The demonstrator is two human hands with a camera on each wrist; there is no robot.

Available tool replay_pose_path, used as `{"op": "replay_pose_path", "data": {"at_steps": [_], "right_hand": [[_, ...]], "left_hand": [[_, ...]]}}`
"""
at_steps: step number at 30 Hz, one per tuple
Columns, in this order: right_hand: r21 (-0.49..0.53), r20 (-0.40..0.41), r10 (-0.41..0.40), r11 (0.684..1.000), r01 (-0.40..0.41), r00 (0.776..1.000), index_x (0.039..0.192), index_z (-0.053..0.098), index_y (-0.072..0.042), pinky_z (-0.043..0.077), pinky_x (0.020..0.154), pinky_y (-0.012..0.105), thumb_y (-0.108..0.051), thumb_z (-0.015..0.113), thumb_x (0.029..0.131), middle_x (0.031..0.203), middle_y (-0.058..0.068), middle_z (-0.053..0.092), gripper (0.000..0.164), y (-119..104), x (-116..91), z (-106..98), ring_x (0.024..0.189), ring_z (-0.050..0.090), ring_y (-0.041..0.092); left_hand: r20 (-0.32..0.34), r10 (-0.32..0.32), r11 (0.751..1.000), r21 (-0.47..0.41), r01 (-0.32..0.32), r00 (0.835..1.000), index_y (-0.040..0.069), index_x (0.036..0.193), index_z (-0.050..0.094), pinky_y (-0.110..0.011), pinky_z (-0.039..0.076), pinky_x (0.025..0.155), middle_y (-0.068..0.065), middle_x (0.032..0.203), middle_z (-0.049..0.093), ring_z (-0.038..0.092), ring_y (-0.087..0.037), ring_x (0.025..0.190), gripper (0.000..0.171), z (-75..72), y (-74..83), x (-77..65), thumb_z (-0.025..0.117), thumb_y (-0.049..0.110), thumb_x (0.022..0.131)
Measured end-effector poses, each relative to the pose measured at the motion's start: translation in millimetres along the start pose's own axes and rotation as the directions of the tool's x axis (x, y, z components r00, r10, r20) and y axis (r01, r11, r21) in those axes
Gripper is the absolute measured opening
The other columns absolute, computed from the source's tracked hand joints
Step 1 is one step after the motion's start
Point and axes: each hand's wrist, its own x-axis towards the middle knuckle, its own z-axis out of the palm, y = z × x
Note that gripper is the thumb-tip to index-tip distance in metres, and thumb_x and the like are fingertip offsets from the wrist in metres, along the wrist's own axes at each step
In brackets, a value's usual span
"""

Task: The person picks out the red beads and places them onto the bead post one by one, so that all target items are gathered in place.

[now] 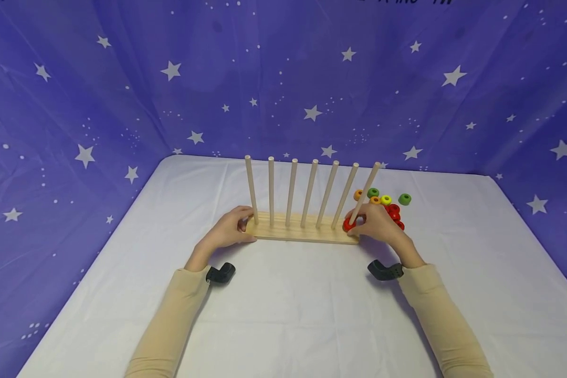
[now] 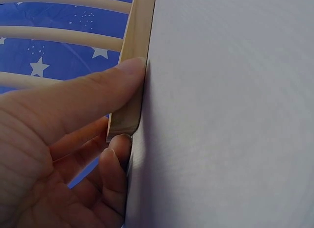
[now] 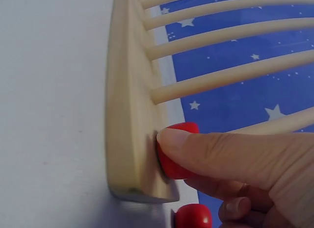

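A pale wooden base (image 1: 293,233) with several upright pegs (image 1: 291,191) stands on the white table. My left hand (image 1: 227,228) grips the left end of this base, thumb (image 2: 128,73) on its front edge and fingers round the end. At the rightmost peg, my right hand (image 1: 378,223) pinches a red bead (image 1: 347,226) low down against the base. In the right wrist view the red bead (image 3: 177,157) sits under the thumb, touching or nearly touching the wood. Another red bead (image 3: 194,216) lies beyond the base's end.
Behind my right hand lie loose beads: several red beads (image 1: 394,210), a yellow bead (image 1: 386,200), orange beads (image 1: 375,200) and green beads (image 1: 405,199). A white cloth (image 1: 293,315) covers the table. A blue star-patterned curtain (image 1: 283,79) hangs behind and at both sides.
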Motion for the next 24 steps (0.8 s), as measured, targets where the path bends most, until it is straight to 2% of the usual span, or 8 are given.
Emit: {"op": "replay_pose_path", "data": {"at_steps": [5, 7, 10, 12, 14, 17, 21, 24], "right_hand": [[0.001, 0.023, 0.012, 1.0, -0.012, 1.0, 0.095, 0.071, -0.002, 0.035, 0.052, 0.022, -0.011, 0.083, 0.066, 0.072, 0.009, 0.061, 0.033, -0.7, -0.3, 1.1, 0.065, 0.042, 0.017], [-0.008, 0.047, 0.01, 1.0, -0.009, 0.999, 0.1, 0.07, -0.002, 0.036, 0.053, 0.022, -0.012, 0.082, 0.067, 0.081, 0.012, 0.066, 0.036, -0.6, -0.5, -1.3, 0.066, 0.042, 0.017], [-0.009, 0.079, -0.009, 1.0, 0.01, 0.997, 0.102, 0.07, -0.005, 0.036, 0.056, 0.022, -0.013, 0.082, 0.068, 0.106, 0.015, 0.069, 0.037, 0.7, -2.3, -9.9, 0.068, 0.042, 0.017], [-0.031, 0.071, -0.033, 0.999, 0.035, 0.997, 0.103, 0.07, -0.005, 0.036, 0.057, 0.023, -0.011, 0.081, 0.068, 0.11, 0.015, 0.068, 0.036, 3.9, -4.6, -17.8, 0.069, 0.042, 0.017], [-0.05, 0.052, -0.049, 0.997, 0.052, 0.997, 0.102, 0.07, -0.003, 0.037, 0.059, 0.025, -0.006, 0.079, 0.069, 0.105, 0.016, 0.068, 0.035, 7.5, -7.6, -26.1, 0.069, 0.043, 0.019], [-0.11, 0.033, -0.046, 0.993, 0.05, 0.998, 0.106, 0.069, 0.001, 0.045, 0.068, 0.033, -0.002, 0.076, 0.071, 0.096, 0.019, 0.067, 0.035, 13.3, -11.1, -35.2, 0.077, 0.051, 0.024], [-0.145, 0.053, -0.002, 0.989, 0.01, 0.999, 0.107, 0.068, 0.004, 0.048, 0.085, 0.049, -0.002, 0.073, 0.075, 0.106, 0.023, 0.066, 0.033, 17.9, -12.2, -39.4, 0.094, 0.057, 0.033], [-0.154, 0.059, 0.013, 0.988, -0.003, 0.998, 0.106, 0.068, 0.003, 0.047, 0.088, 0.052, -0.001, 0.072, 0.076, 0.108, 0.023, 0.065, 0.031, 20.4, -11.1, -38.1, 0.098, 0.056, 0.035]], "left_hand": [[0.005, 0.002, 1.0, 0.001, -0.002, 1.0, -0.005, 0.137, 0.043, -0.019, 0.042, 0.063, -0.02, 0.135, 0.046, 0.05, -0.018, 0.079, 0.075, 1.3, -2.0, 0.7, 0.078, 0.01, 0.073], [0.004, 0.002, 1.0, 0.001, -0.002, 1.0, -0.005, 0.137, 0.043, -0.019, 0.041, 0.063, -0.02, 0.135, 0.046, 0.05, -0.018, 0.079, 0.075, 1.4, -2.1, 0.7, 0.078, 0.011, 0.073], [0.001, 0.002, 1.0, -0.002, -0.002, 1.0, -0.005, 0.137, 0.043, -0.02, 0.042, 0.063, -0.02, 0.135, 0.047, 0.05, -0.018, 0.079, 0.075, 1.3, -2.1, 0.5, 0.079, 0.01, 0.072], [0.001, 0.002, 1.0, -0.003, -0.002, 1.0, -0.005, 0.137, 0.043, -0.019, 0.042, 0.063, -0.02, 0.135, 0.046, 0.05, -0.018, 0.079, 0.075, 1.5, -2.5, 0.6, 0.079, 0.01, 0.072], [0.001, 0.005, 1.0, -0.002, -0.005, 1.0, -0.005, 0.137, 0.043, -0.019, 0.042, 0.063, -0.02, 0.135, 0.046, 0.05, -0.018, 0.079, 0.076, 1.9, -3.7, 0.9, 0.079, 0.01, 0.072], [0.0, 0.008, 1.0, 0.0, -0.008, 1.0, -0.006, 0.137, 0.043, -0.019, 0.041, 0.063, -0.02, 0.135, 0.046, 0.05, -0.017, 0.079, 0.075, 1.8, -3.7, 0.8, 0.078, 0.011, 0.072], [0.001, 0.005, 1.0, 0.003, -0.005, 1.0, -0.005, 0.137, 0.043, -0.02, 0.042, 0.064, -0.02, 0.135, 0.046, 0.05, -0.018, 0.08, 0.075, 0.9, -2.1, 0.3, 0.078, 0.011, 0.073], [0.001, 0.002, 1.0, 0.013, -0.002, 1.0, -0.005, 0.137, 0.043, -0.02, 0.042, 0.065, -0.019, 0.135, 0.047, 0.05, -0.018, 0.08, 0.075, 0.5, -2.1, 0.6, 0.078, 0.011, 0.073]]}}
